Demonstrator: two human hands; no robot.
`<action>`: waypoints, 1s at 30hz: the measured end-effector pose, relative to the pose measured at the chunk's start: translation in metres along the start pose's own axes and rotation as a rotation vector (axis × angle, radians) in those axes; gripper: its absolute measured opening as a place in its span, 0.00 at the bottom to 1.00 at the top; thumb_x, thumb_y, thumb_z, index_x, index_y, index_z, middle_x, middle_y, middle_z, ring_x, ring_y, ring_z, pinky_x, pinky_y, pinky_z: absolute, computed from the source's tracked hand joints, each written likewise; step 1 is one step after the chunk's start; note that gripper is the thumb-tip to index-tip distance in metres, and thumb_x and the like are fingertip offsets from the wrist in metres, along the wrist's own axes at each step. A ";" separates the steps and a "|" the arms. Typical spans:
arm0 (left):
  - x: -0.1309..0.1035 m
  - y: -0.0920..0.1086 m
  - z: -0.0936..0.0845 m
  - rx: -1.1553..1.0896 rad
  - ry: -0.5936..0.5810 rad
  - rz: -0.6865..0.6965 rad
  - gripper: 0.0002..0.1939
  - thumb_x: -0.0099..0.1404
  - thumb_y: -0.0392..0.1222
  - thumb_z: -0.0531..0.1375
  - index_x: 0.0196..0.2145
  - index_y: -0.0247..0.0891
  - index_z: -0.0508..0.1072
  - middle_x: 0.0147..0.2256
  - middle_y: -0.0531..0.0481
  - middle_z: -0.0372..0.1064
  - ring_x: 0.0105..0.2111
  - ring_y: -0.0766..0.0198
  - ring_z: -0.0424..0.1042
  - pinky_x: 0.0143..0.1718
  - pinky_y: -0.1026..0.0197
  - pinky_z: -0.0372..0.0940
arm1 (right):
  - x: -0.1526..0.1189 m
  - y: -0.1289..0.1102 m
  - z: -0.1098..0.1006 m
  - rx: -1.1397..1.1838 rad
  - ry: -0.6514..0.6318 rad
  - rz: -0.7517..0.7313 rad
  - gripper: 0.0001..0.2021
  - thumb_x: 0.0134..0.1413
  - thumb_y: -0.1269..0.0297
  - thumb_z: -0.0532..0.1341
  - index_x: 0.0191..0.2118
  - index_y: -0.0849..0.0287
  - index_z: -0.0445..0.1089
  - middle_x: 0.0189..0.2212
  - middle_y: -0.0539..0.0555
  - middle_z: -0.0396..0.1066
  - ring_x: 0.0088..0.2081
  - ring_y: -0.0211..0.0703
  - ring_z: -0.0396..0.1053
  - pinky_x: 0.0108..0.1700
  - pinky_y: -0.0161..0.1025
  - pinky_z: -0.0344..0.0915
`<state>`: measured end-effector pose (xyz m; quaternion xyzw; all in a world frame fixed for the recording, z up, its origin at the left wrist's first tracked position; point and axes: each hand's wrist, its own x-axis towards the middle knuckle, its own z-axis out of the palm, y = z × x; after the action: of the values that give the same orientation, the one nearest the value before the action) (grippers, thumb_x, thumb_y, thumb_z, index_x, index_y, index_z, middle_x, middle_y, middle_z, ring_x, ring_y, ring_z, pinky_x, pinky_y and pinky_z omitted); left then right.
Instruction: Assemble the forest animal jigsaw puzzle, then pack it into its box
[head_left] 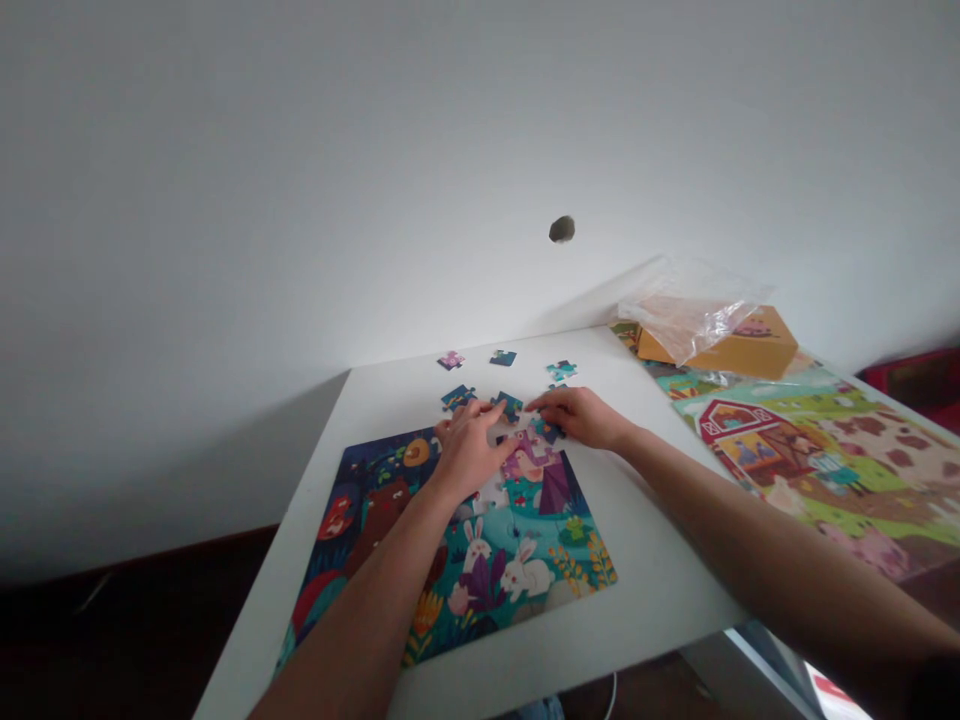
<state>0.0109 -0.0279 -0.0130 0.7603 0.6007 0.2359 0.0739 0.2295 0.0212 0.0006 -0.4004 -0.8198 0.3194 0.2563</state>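
Observation:
A partly assembled jigsaw puzzle [517, 535] with rabbits, a bear and a frog lies on the white table [555, 655]. My left hand [471, 445] reaches over its upper edge, thumb and index finger spread apart. The left index fingertip touches a loose dark-blue puzzle piece [510, 405]. Across from it, my right hand [581, 415] has its index finger pointing at that piece's right side. The other right fingers are curled onto a blue puzzle piece [550, 430] at the puzzle's upper right, partly hidden by them. Another dark-blue piece [456, 398] lies just beyond my left hand.
Near the wall lie a pink piece [451, 360], a blue-green piece [503, 357] and a turquoise piece [562, 371]. On the right is a farm picture [847, 470], with a yellow box [720, 352] and clear plastic wrapping [694, 310] behind it. The wall has a hole [562, 229].

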 end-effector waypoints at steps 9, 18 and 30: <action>0.000 0.002 -0.001 -0.012 -0.016 -0.022 0.28 0.59 0.47 0.65 0.57 0.44 0.71 0.51 0.44 0.68 0.54 0.46 0.65 0.54 0.45 0.58 | 0.002 -0.001 0.008 -0.080 0.003 -0.114 0.10 0.56 0.66 0.64 0.42 0.59 0.79 0.32 0.55 0.75 0.34 0.40 0.70 0.40 0.35 0.63; 0.000 0.002 -0.003 -0.011 -0.025 -0.012 0.28 0.59 0.47 0.65 0.57 0.44 0.71 0.50 0.44 0.68 0.53 0.47 0.66 0.54 0.48 0.59 | 0.001 -0.002 0.007 -0.101 -0.023 -0.157 0.12 0.55 0.68 0.63 0.45 0.58 0.79 0.36 0.57 0.75 0.37 0.42 0.70 0.41 0.36 0.64; 0.000 0.002 -0.002 -0.064 0.016 -0.030 0.24 0.62 0.48 0.64 0.55 0.44 0.73 0.52 0.45 0.69 0.54 0.49 0.67 0.55 0.46 0.57 | 0.002 0.011 -0.015 -0.165 0.298 0.202 0.12 0.55 0.68 0.56 0.35 0.60 0.78 0.22 0.51 0.73 0.25 0.38 0.68 0.31 0.33 0.59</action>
<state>0.0117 -0.0290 -0.0103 0.7464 0.6049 0.2599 0.0970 0.2442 0.0324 0.0031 -0.5430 -0.7518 0.2126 0.3077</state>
